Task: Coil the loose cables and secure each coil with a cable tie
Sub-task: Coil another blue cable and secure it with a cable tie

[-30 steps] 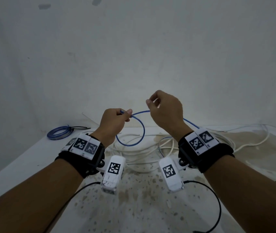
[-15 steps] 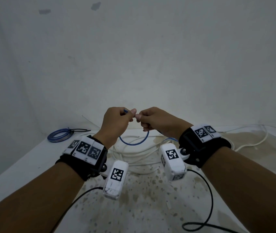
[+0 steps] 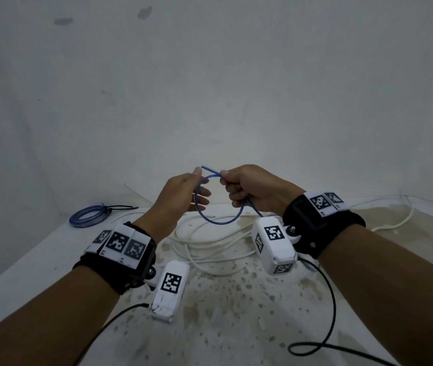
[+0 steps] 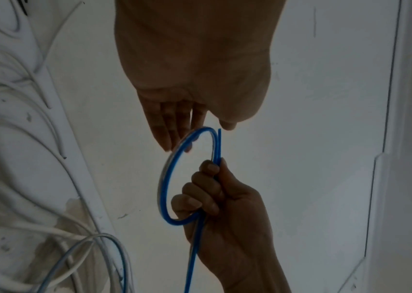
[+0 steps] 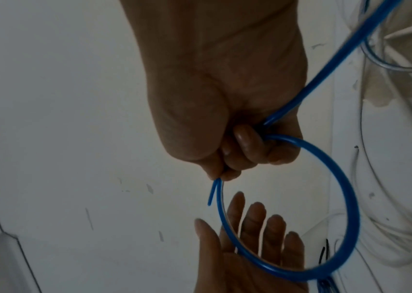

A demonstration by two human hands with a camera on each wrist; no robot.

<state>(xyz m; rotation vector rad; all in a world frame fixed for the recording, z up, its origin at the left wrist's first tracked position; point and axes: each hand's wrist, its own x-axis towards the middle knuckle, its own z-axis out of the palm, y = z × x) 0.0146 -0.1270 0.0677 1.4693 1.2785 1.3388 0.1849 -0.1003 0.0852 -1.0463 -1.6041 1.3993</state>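
A thin blue cable (image 3: 218, 221) is bent into one small loop held above the table. My right hand (image 3: 230, 180) pinches the free end against the loop between thumb and forefinger, and its other fingers curl round the strand that trails down to the table. The right wrist view shows the same fist (image 5: 227, 158) on the loop (image 5: 345, 198). My left hand (image 3: 197, 186) is beside the loop with its fingers (image 4: 167, 126) straight, holding nothing. Its fingertips lie right at the loop (image 4: 164, 178); whether they touch it I cannot tell.
A tied blue coil (image 3: 88, 216) with a black cable tie (image 3: 123, 207) lies at the back left of the white table (image 3: 38, 260). Loose white cable (image 3: 210, 241) is piled under my hands, and more (image 3: 395, 223) runs right. Black camera leads (image 3: 329, 313) hang near me. A wall stands close behind.
My left hand has let go of the blue cable's end and spread its fingers. My right hand has taken over the end and the loop, and both hands have risen slightly.
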